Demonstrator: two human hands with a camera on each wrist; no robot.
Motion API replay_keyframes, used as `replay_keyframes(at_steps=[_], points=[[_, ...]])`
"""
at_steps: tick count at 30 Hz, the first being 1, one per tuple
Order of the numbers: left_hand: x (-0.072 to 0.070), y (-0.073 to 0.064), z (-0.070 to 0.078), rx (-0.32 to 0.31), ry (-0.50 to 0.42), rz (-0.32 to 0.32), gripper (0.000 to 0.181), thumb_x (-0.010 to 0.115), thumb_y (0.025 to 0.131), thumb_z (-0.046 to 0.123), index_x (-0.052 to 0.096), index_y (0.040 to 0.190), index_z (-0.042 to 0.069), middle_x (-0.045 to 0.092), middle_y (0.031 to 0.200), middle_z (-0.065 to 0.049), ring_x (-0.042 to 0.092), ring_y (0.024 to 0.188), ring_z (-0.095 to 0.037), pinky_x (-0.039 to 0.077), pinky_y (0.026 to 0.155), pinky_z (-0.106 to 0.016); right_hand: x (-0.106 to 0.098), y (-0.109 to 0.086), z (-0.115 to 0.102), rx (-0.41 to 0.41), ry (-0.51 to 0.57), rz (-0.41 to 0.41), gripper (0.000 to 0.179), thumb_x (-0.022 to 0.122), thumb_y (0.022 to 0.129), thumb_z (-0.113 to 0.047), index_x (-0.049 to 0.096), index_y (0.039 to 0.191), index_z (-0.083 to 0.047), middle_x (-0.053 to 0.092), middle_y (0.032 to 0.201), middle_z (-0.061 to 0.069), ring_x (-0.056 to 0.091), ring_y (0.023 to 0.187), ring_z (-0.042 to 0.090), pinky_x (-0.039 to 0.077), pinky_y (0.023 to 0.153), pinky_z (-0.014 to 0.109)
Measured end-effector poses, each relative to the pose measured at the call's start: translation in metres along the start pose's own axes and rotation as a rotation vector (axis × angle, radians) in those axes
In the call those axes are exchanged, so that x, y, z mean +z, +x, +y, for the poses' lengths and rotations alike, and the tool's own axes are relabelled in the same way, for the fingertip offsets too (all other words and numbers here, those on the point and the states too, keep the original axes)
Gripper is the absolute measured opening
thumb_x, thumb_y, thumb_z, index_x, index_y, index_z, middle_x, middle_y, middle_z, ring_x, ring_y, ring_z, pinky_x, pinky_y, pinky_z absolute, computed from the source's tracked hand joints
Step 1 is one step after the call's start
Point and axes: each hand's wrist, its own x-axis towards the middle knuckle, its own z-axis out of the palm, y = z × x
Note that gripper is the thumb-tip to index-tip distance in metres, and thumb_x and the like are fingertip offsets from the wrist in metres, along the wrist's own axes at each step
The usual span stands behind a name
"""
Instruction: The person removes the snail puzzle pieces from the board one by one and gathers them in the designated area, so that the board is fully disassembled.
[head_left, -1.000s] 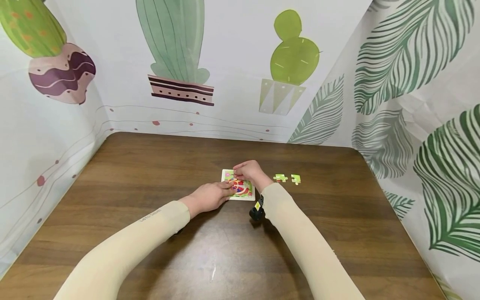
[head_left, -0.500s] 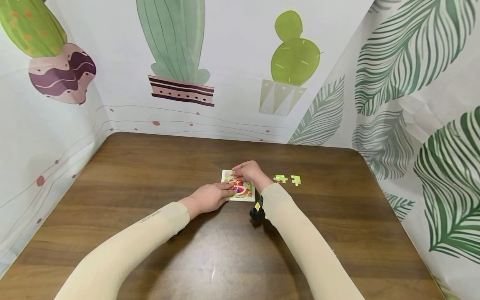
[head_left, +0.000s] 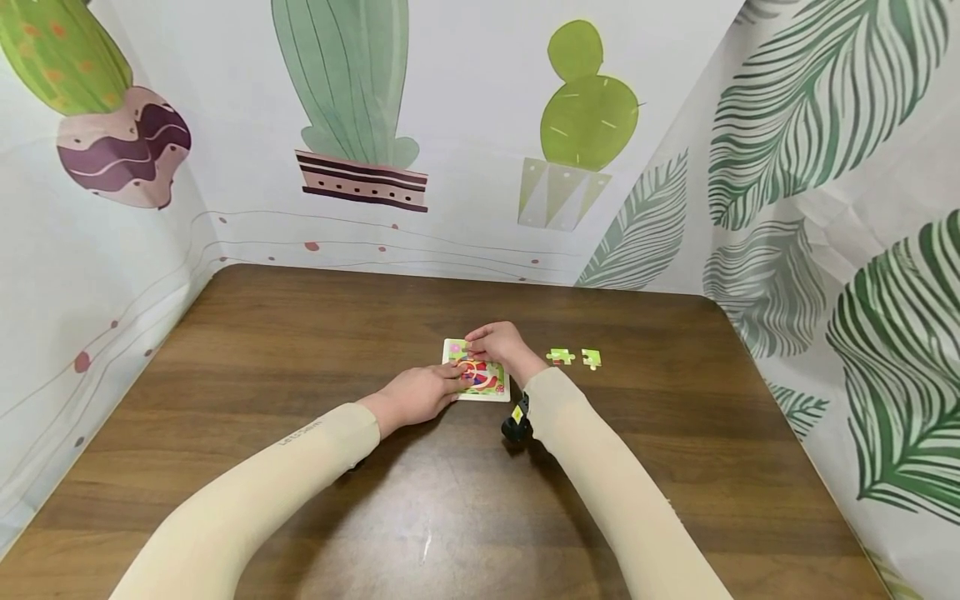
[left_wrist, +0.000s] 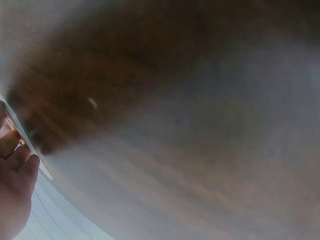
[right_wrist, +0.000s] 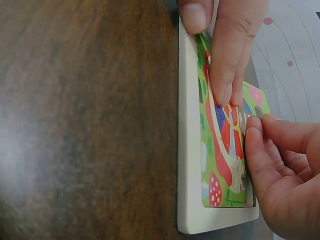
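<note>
A small jigsaw puzzle in a white-rimmed tray [head_left: 486,398] lies on the table; the right wrist view shows the tray rim [right_wrist: 188,130] and a red, blue and green picture. My left hand [head_left: 420,394] presses its extended fingers on the picture. At the tray's far side my right hand [head_left: 499,340] pinches a green puzzle piece with a pink flower [right_wrist: 256,96] between thumb and forefinger. That piece appears tilted, one edge above the tray. Only part of the left hand [left_wrist: 15,195] shows in the left wrist view.
Two loose green puzzle pieces, one nearer [head_left: 560,357] and one farther right [head_left: 592,359], lie right of the tray on the brown wooden table [head_left: 337,321]. A black wrist camera [head_left: 516,425] hangs below the right wrist. Printed cloth walls [head_left: 465,208] border the table.
Both hands stay in nearly the same place over the tray. The right wrist shifts very slightly; the loose pieces have not moved.
</note>
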Motion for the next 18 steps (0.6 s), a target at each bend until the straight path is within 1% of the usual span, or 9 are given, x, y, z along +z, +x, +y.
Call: replay_keyframes(at_steps=[3, 5, 10, 12, 15, 18], points=[[-0.0009, -0.0001, 0.0011, -0.003, 0.004, -0.003, 0.036, 0.059, 0.103, 0.021, 0.067, 0.138, 0.012, 0.060, 0.148, -0.015, 0.059, 0.138, -0.028, 0.053, 0.108, -0.045, 0.0002, -0.0010, 0.0003, 0.000, 0.009, 0.008, 0.019, 0.064, 0.098, -0.002, 0.073, 0.114, 0.005, 0.075, 0.117, 0.021, 0.068, 0.079, 0.010, 0.060, 0.073, 0.018], [-0.0018, -0.0005, 0.0023, -0.004, 0.000, -0.002, 0.036, 0.060, 0.103, 0.021, 0.067, 0.137, 0.012, 0.061, 0.148, -0.015, 0.059, 0.138, -0.029, 0.054, 0.107, -0.046, 0.0007, -0.0024, 0.0002, -0.002, 0.016, 0.014, 0.019, 0.064, 0.098, -0.002, 0.073, 0.114, 0.005, 0.075, 0.117, 0.021, 0.068, 0.079, 0.009, 0.060, 0.073, 0.019], [-0.0016, -0.0010, 0.0032, -0.006, -0.001, 0.000, 0.036, 0.060, 0.103, 0.020, 0.067, 0.137, 0.011, 0.061, 0.147, -0.016, 0.060, 0.137, -0.029, 0.054, 0.107, -0.046, 0.0011, -0.0065, -0.0002, -0.006, 0.047, 0.023, 0.021, 0.063, 0.098, -0.002, 0.072, 0.116, 0.006, 0.072, 0.121, 0.022, 0.069, 0.081, 0.010, 0.062, 0.083, 0.024], [-0.0010, -0.0008, 0.0030, -0.011, -0.002, -0.001, 0.036, 0.060, 0.103, 0.020, 0.067, 0.137, 0.011, 0.061, 0.147, -0.015, 0.060, 0.137, -0.029, 0.054, 0.107, -0.046, 0.0006, -0.0076, -0.0003, -0.010, 0.060, 0.024, 0.021, 0.063, 0.098, -0.001, 0.071, 0.117, 0.006, 0.072, 0.120, 0.022, 0.069, 0.081, 0.011, 0.062, 0.086, 0.025], [-0.0006, -0.0010, 0.0033, -0.014, -0.001, 0.001, 0.036, 0.059, 0.103, 0.021, 0.067, 0.137, 0.012, 0.060, 0.148, -0.014, 0.059, 0.138, -0.028, 0.054, 0.107, -0.046, -0.0004, -0.0075, -0.0001, -0.016, 0.080, 0.030, 0.021, 0.064, 0.098, -0.001, 0.071, 0.116, 0.007, 0.074, 0.110, 0.018, 0.069, 0.078, 0.010, 0.062, 0.085, 0.025], [-0.0024, -0.0017, 0.0044, -0.011, 0.003, 0.003, 0.036, 0.060, 0.103, 0.020, 0.067, 0.137, 0.012, 0.061, 0.148, -0.014, 0.059, 0.138, -0.027, 0.054, 0.107, -0.046, -0.0027, -0.0060, -0.0010, -0.020, 0.087, 0.032, 0.020, 0.064, 0.098, -0.002, 0.071, 0.115, 0.006, 0.073, 0.095, 0.011, 0.068, 0.075, 0.009, 0.062, 0.078, 0.022]])
